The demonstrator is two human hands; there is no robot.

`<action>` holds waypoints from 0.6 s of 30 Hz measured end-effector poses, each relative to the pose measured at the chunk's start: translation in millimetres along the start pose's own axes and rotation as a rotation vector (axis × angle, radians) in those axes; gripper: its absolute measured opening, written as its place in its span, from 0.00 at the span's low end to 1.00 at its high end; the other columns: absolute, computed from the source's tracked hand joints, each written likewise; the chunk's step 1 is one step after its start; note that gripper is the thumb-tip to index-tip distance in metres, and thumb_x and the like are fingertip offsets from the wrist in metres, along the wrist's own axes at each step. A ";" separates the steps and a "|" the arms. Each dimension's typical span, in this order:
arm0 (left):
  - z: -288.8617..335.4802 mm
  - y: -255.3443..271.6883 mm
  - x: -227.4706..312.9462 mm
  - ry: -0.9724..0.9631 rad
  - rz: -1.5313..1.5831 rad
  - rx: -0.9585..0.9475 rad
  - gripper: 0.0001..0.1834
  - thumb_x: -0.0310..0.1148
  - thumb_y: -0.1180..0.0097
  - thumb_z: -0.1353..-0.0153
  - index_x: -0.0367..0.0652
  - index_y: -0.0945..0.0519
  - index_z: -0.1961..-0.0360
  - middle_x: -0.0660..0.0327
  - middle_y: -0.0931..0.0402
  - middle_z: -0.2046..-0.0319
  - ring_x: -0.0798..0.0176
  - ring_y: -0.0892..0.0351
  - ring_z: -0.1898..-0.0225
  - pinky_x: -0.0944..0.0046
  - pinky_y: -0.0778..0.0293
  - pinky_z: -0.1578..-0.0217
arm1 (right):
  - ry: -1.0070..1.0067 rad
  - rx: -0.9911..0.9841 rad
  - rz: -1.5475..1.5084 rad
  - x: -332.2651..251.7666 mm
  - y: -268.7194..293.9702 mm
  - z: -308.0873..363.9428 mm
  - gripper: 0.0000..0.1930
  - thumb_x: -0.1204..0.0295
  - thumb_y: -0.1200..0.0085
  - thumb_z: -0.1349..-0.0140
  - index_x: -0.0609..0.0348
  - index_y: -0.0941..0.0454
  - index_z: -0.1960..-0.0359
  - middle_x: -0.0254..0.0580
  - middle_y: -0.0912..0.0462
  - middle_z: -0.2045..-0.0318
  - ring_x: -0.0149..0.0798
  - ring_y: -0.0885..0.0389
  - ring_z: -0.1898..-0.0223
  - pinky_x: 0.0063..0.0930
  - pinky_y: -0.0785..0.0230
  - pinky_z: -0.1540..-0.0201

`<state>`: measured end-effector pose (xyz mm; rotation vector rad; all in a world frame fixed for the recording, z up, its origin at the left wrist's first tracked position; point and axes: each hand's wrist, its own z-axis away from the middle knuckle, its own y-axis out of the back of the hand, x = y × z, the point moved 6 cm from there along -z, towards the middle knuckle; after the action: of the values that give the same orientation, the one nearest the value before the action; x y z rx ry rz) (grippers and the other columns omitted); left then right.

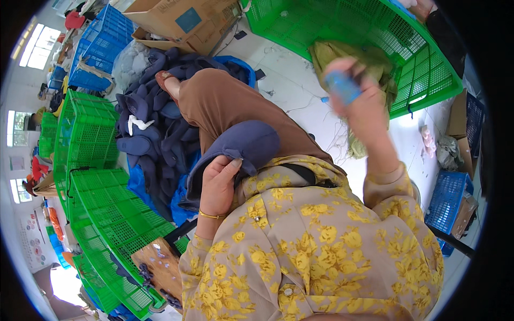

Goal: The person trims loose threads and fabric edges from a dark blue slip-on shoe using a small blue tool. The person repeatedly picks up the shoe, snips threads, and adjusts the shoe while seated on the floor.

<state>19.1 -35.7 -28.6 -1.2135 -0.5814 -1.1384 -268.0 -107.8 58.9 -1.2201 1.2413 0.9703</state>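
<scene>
My left hand (218,184) is closed on the edge of a navy cap (243,142), thumb on top, near my lap. The cap's rounded brim points away to the right, over my brown-trousered leg. Raised on the right, my right hand (360,101) is smeared by motion, its fingers curled around a light-blue thing (342,87) too blurred to name. It is well apart from the cap. Beside my leg on the left lies a big heap of similar navy pieces (155,107), on and around blue sheeting (182,200). A white strip (139,124) rests on the heap.
Green plastic crates (107,208) line the left side; another large green crate (321,24) stands at far right with olive cloth (342,53) over its edge. A cardboard box (187,21) is at the back. Loose threads lie on the white floor (289,80).
</scene>
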 end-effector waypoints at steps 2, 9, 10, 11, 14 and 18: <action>-1.0 3.6 -4.6 0.015 0.032 -0.055 0.16 0.27 0.50 0.31 0.31 0.25 0.45 0.55 0.22 0.46 0.61 0.24 0.44 0.61 0.33 0.40 | 0.149 -0.442 0.359 22.7 -49.5 26.0 0.06 0.72 0.44 0.34 0.53 0.19 0.57 0.26 0.19 0.67 0.24 0.24 0.69 0.22 0.29 0.66; 0.5 3.9 -6.9 0.052 0.096 -0.055 0.16 0.27 0.51 0.31 0.33 0.26 0.44 0.55 0.23 0.45 0.60 0.25 0.43 0.59 0.34 0.38 | 0.417 -0.776 0.619 36.8 -105.6 61.6 0.18 0.81 0.47 0.48 0.59 0.19 0.54 0.48 0.17 0.68 0.50 0.17 0.64 0.41 0.25 0.60; 0.2 3.0 -6.6 0.056 0.102 -0.059 0.16 0.27 0.51 0.31 0.33 0.26 0.44 0.55 0.23 0.45 0.60 0.25 0.43 0.58 0.34 0.38 | 0.432 -0.769 0.626 38.5 -106.0 61.5 0.17 0.80 0.47 0.48 0.59 0.18 0.54 0.48 0.17 0.68 0.50 0.17 0.64 0.41 0.25 0.60; -0.1 1.7 -6.1 0.060 0.108 -0.063 0.16 0.27 0.51 0.31 0.33 0.26 0.44 0.55 0.23 0.45 0.59 0.25 0.43 0.58 0.35 0.38 | 0.447 -0.762 0.633 40.4 -106.1 61.6 0.17 0.79 0.47 0.48 0.59 0.18 0.54 0.48 0.17 0.69 0.50 0.17 0.64 0.41 0.25 0.61; 0.2 -3.7 -3.2 0.061 0.126 0.002 0.08 0.25 0.49 0.32 0.34 0.22 0.55 0.61 0.20 0.56 0.69 0.23 0.54 0.67 0.30 0.48 | 0.469 -0.770 0.656 40.2 -106.4 61.5 0.17 0.78 0.47 0.47 0.60 0.18 0.55 0.48 0.17 0.70 0.50 0.17 0.65 0.42 0.25 0.62; -0.9 6.9 -10.8 0.063 0.108 -0.041 0.16 0.26 0.50 0.32 0.33 0.26 0.44 0.55 0.23 0.45 0.60 0.26 0.43 0.58 0.35 0.38 | 0.459 -0.808 0.725 37.0 -108.7 62.3 0.14 0.78 0.48 0.47 0.60 0.18 0.57 0.48 0.17 0.71 0.50 0.17 0.66 0.42 0.26 0.64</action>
<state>21.2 -33.0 -40.9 -1.2256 -0.4414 -1.0975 -147.6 -64.7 31.9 -1.7068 1.7944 1.9240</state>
